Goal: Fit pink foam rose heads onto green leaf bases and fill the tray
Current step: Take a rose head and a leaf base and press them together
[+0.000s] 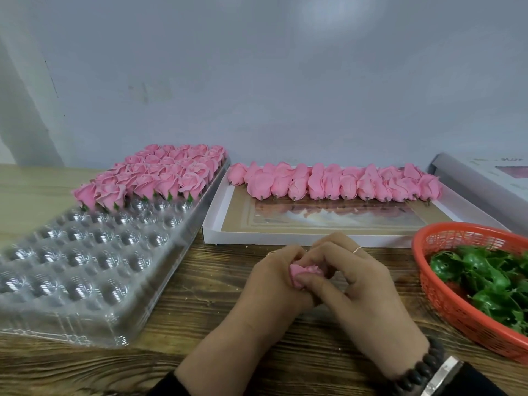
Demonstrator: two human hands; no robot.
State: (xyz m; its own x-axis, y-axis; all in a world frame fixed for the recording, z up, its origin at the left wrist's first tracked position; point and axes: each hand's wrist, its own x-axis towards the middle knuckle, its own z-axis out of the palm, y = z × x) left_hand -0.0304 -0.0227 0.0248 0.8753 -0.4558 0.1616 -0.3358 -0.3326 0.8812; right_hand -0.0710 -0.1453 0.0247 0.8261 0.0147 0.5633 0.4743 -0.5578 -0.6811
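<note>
A pink foam rose head sits between both my hands just above the wooden table. My left hand curls round it from the left, and my right hand pinches it from the right with thumb and fingers. Any leaf base under it is hidden by my fingers. A clear plastic cup tray lies at the left; its far rows hold finished roses with green bases, and its near cups are bare. A row of loose rose heads lies in a white shallow box. An orange basket at the right holds green leaf bases.
A grey wall rises right behind the table. A flat white box lid leans at the far right. Bare wooden tabletop shows between the tray, the white box and my forearms.
</note>
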